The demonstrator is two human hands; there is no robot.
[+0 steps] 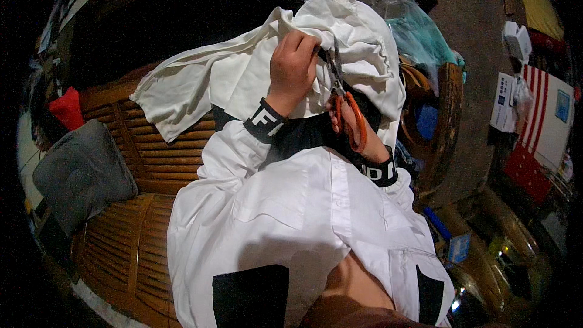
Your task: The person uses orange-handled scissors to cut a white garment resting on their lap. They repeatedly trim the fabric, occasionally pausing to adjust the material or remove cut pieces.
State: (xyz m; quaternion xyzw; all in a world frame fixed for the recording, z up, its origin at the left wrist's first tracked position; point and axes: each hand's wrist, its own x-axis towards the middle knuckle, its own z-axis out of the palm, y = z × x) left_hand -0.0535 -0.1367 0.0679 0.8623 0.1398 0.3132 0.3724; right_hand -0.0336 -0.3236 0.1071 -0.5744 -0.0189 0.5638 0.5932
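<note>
My left hand point(293, 68) is raised in front of me and grips a bunched fold of a white cloth garment point(243, 73), which hangs down to the left over the bench. My right hand point(359, 136), mostly hidden behind the fabric and handles, holds orange-handled scissors point(345, 109). The scissors' blades point up and sit right beside my left fingers at the cloth's gathered edge. Both wrists show black cuffs with white letters. A white jacket with black patches covers my arms and lap.
I sit on a slatted wooden bench point(146, 146) with a grey cushion point(82, 173) and a red cushion point(65, 108) at the left. A clear plastic bag with teal fabric point(419, 33) lies ahead. Boxes and red-and-white packages point(534, 121) stand on the floor at the right.
</note>
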